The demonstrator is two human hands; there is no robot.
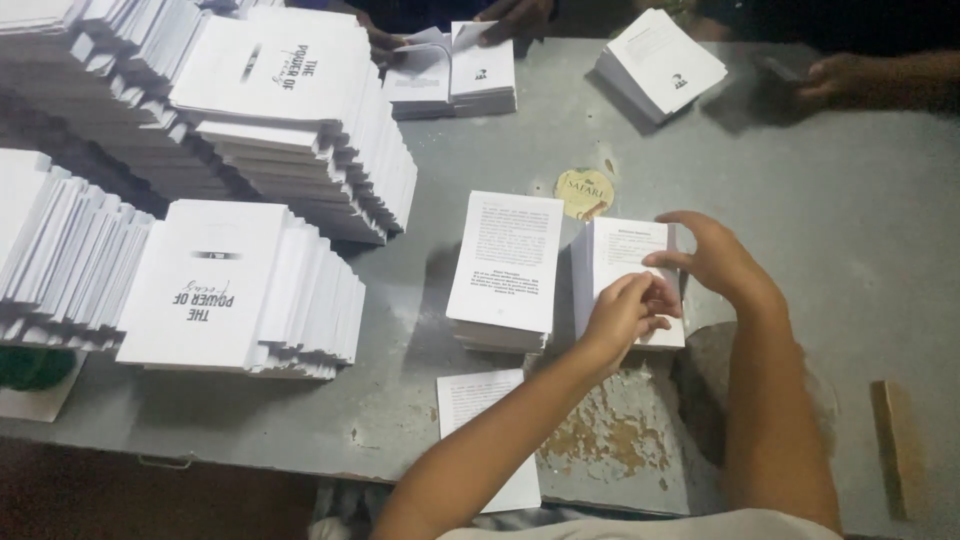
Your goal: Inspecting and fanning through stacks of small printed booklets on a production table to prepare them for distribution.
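Observation:
My left hand (627, 312) pinches the near edge of the top sheet of a small stack of printed white pages (622, 252) on the grey table (850, 220). Above the same stack's right side my right hand (712, 255) curls, with its fingertips touching the top sheet. A second, thicker stack of printed pages (506, 262) lies just to the left. One loose printed sheet (476, 400) lies near the table's front edge, partly under my left forearm.
Tall fanned piles of white booklets (290, 110) fill the table's left half, with another pile (225, 290) in front. A round yellow sticker (584, 192) sits behind the stacks. Other people's hands (845, 78) work on page stacks (660, 62) at the far edge. A wooden strip (888, 445) lies at right.

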